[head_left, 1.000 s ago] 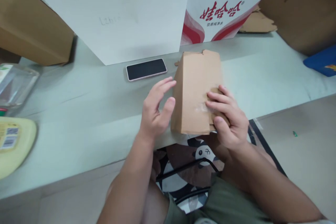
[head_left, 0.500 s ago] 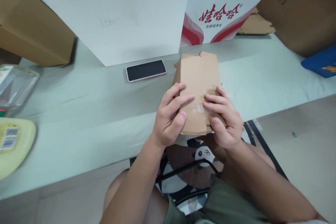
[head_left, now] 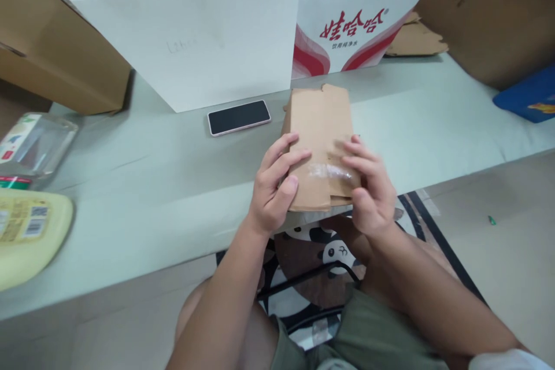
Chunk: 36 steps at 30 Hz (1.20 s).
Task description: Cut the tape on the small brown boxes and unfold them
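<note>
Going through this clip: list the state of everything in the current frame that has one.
Small cardboard box: upper face closed, clear tape across it.
Left hand: fingers spread on the box's left side.
Right hand: fingers slightly bent over the box's right edge; firmness of contact unclear.
Phone: lying screen up, screen dark.
Yellow container: label showing, partly out of frame.
Clear container: partly out of frame.

Soft light, small glare on clear tape [head_left: 332, 171]
</note>
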Each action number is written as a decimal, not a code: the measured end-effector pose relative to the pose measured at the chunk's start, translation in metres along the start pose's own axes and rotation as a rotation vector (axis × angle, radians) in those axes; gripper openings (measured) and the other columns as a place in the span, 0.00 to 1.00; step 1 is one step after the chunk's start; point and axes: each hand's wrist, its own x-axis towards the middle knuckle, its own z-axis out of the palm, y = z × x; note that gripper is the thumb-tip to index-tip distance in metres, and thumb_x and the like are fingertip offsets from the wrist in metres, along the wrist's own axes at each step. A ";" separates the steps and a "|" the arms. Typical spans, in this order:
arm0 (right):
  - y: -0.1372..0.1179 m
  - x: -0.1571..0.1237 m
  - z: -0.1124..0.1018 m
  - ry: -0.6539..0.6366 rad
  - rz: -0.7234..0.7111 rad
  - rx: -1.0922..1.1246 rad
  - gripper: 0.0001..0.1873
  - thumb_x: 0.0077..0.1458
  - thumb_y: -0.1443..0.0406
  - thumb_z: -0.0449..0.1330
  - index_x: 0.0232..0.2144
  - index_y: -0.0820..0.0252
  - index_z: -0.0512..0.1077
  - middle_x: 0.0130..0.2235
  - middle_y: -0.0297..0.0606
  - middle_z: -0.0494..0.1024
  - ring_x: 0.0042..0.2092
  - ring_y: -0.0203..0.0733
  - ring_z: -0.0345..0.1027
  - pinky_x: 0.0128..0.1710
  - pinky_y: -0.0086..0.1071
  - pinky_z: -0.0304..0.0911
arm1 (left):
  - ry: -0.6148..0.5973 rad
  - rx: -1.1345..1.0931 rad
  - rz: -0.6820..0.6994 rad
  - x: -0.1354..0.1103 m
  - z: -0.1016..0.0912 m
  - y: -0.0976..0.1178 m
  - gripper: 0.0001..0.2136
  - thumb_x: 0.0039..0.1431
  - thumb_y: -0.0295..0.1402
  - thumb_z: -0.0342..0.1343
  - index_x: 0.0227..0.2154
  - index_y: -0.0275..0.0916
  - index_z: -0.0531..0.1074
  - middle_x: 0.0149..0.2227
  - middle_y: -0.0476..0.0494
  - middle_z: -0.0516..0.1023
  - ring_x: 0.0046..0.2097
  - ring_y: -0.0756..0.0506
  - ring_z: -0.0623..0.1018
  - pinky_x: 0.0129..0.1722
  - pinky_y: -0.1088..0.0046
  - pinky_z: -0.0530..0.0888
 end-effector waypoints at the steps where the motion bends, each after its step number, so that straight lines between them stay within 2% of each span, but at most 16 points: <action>1: 0.004 0.000 -0.005 0.075 0.037 -0.011 0.17 0.66 0.55 0.54 0.52 0.49 0.76 0.54 0.42 0.80 0.60 0.55 0.73 0.66 0.56 0.65 | 0.009 0.002 -0.003 0.000 0.000 -0.001 0.21 0.72 0.48 0.45 0.55 0.45 0.77 0.67 0.37 0.72 0.68 0.35 0.71 0.69 0.49 0.68; 3: 0.016 0.003 -0.015 0.192 0.163 -0.097 0.14 0.67 0.57 0.54 0.45 0.51 0.77 0.46 0.41 0.80 0.51 0.50 0.75 0.56 0.50 0.71 | 0.027 0.000 0.007 -0.001 0.001 -0.005 0.21 0.72 0.48 0.45 0.54 0.45 0.78 0.66 0.38 0.72 0.68 0.35 0.71 0.69 0.48 0.69; 5: 0.028 0.007 -0.025 0.159 0.351 -0.249 0.11 0.64 0.58 0.56 0.40 0.54 0.77 0.37 0.39 0.77 0.40 0.46 0.73 0.43 0.43 0.70 | 0.044 -0.004 0.027 -0.001 0.000 -0.009 0.21 0.72 0.48 0.45 0.53 0.46 0.78 0.65 0.39 0.73 0.67 0.34 0.72 0.68 0.48 0.69; 7: 0.037 0.011 -0.031 -0.027 0.550 -0.440 0.12 0.60 0.59 0.57 0.40 0.55 0.77 0.34 0.38 0.75 0.34 0.42 0.68 0.37 0.39 0.65 | 0.057 -0.010 0.050 -0.001 0.000 -0.014 0.20 0.72 0.46 0.45 0.54 0.46 0.77 0.65 0.40 0.73 0.67 0.35 0.72 0.68 0.48 0.70; 9: 0.038 0.016 -0.032 -0.260 0.732 -0.620 0.20 0.58 0.57 0.58 0.49 0.55 0.77 0.36 0.40 0.76 0.34 0.44 0.67 0.35 0.38 0.61 | 0.070 -0.003 0.065 -0.001 -0.001 -0.017 0.19 0.72 0.45 0.45 0.55 0.46 0.76 0.65 0.41 0.72 0.67 0.35 0.72 0.68 0.49 0.70; 12: 0.032 0.021 -0.027 -0.583 0.921 -0.761 0.32 0.59 0.54 0.57 0.65 0.51 0.67 0.40 0.42 0.80 0.38 0.50 0.71 0.34 0.37 0.55 | 0.061 0.038 0.069 -0.001 -0.003 -0.021 0.20 0.72 0.46 0.45 0.56 0.46 0.75 0.66 0.41 0.71 0.67 0.34 0.71 0.67 0.49 0.71; 14: 0.027 0.024 -0.023 -0.711 0.963 -0.785 0.34 0.60 0.55 0.56 0.68 0.50 0.63 0.42 0.44 0.83 0.40 0.53 0.73 0.33 0.37 0.52 | 0.051 0.045 0.067 -0.001 -0.004 -0.022 0.20 0.73 0.46 0.44 0.57 0.47 0.75 0.67 0.41 0.70 0.68 0.34 0.71 0.67 0.48 0.72; 17: 0.024 0.028 -0.019 -0.768 0.961 -0.799 0.30 0.60 0.58 0.55 0.64 0.52 0.69 0.46 0.48 0.83 0.44 0.56 0.74 0.32 0.36 0.51 | 0.047 0.018 0.072 -0.001 -0.004 -0.021 0.20 0.73 0.46 0.45 0.57 0.48 0.74 0.67 0.41 0.70 0.67 0.33 0.71 0.66 0.47 0.72; 19: 0.025 0.028 -0.019 -0.737 0.974 -0.781 0.25 0.59 0.61 0.55 0.57 0.52 0.75 0.46 0.47 0.84 0.44 0.55 0.75 0.33 0.37 0.52 | 0.053 0.011 0.074 0.000 -0.002 -0.021 0.20 0.73 0.46 0.44 0.57 0.48 0.74 0.67 0.41 0.70 0.67 0.33 0.72 0.66 0.47 0.73; 21: 0.025 0.026 -0.019 -0.628 0.977 -0.687 0.21 0.58 0.62 0.55 0.51 0.53 0.79 0.43 0.45 0.84 0.42 0.52 0.74 0.35 0.37 0.56 | 0.060 0.014 0.075 0.000 0.001 -0.020 0.20 0.73 0.46 0.44 0.57 0.47 0.74 0.66 0.41 0.70 0.67 0.33 0.72 0.66 0.48 0.73; 25: 0.024 0.017 -0.018 -0.244 0.875 -0.336 0.16 0.57 0.60 0.57 0.44 0.56 0.79 0.37 0.38 0.83 0.36 0.43 0.72 0.38 0.37 0.63 | 0.077 0.046 0.096 -0.001 0.004 -0.020 0.21 0.73 0.45 0.43 0.57 0.44 0.74 0.66 0.43 0.71 0.67 0.33 0.73 0.67 0.50 0.73; 27: 0.025 0.014 -0.015 -0.073 0.811 -0.195 0.14 0.57 0.59 0.57 0.42 0.55 0.78 0.34 0.35 0.81 0.33 0.40 0.70 0.35 0.35 0.64 | 0.085 0.061 0.102 -0.002 0.004 -0.019 0.21 0.73 0.45 0.43 0.56 0.43 0.75 0.65 0.42 0.71 0.67 0.33 0.73 0.66 0.49 0.73; 29: 0.026 0.013 -0.012 0.046 0.795 -0.035 0.13 0.56 0.58 0.57 0.40 0.54 0.76 0.31 0.33 0.79 0.29 0.38 0.67 0.31 0.33 0.63 | 0.088 0.055 0.100 -0.002 0.004 -0.019 0.21 0.74 0.44 0.43 0.57 0.43 0.75 0.66 0.40 0.71 0.67 0.34 0.73 0.67 0.49 0.73; 32: 0.028 0.012 -0.006 0.146 0.847 0.186 0.13 0.52 0.57 0.58 0.39 0.53 0.74 0.30 0.32 0.76 0.26 0.36 0.66 0.26 0.31 0.61 | 0.094 0.046 0.095 -0.004 0.003 -0.018 0.20 0.74 0.43 0.43 0.57 0.44 0.74 0.66 0.39 0.71 0.67 0.35 0.73 0.67 0.50 0.73; 36: 0.027 0.010 0.001 0.181 0.929 0.223 0.11 0.50 0.58 0.62 0.37 0.52 0.75 0.25 0.28 0.71 0.24 0.34 0.59 0.25 0.30 0.57 | 0.088 0.061 0.085 -0.004 0.002 -0.017 0.20 0.74 0.43 0.43 0.57 0.44 0.75 0.66 0.39 0.72 0.67 0.36 0.73 0.66 0.50 0.73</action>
